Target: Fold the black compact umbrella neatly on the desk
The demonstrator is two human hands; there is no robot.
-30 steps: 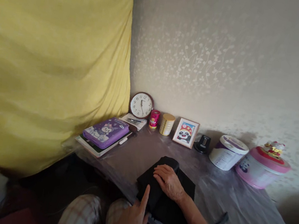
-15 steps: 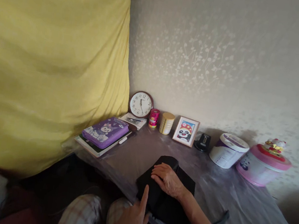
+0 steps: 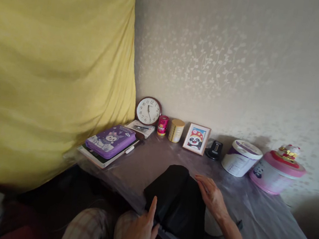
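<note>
Black pleated fabric [image 3: 175, 205] lies spread on the table's near edge, narrow at the far end and wider toward me. What article it belongs to, I cannot tell. My left hand [image 3: 139, 233] is at its lower left, index finger stretched over the fabric and thumb apart; the other fingers are hidden. At the fabric's right edge is my right hand [image 3: 212, 196], fingers extended, the tips touching or very close to the black cloth. Beyond my right wrist, a small dark strap-like piece [image 3: 239, 224] shows on the table.
Plastic-covered table [image 3: 153, 162]. Along the wall stand a clock [image 3: 149, 110], a pink can [image 3: 162, 126], a yellow-lidded tin [image 3: 176, 131], a framed panda picture [image 3: 196, 139], a black object [image 3: 214, 150] and two tubs. At left, a purple case [image 3: 111, 141] rests on a book.
My right hand has slid from the top of the black fabric to its right edge, leaving the middle uncovered. My left hand stays nearly in place. The view has shifted slightly.
</note>
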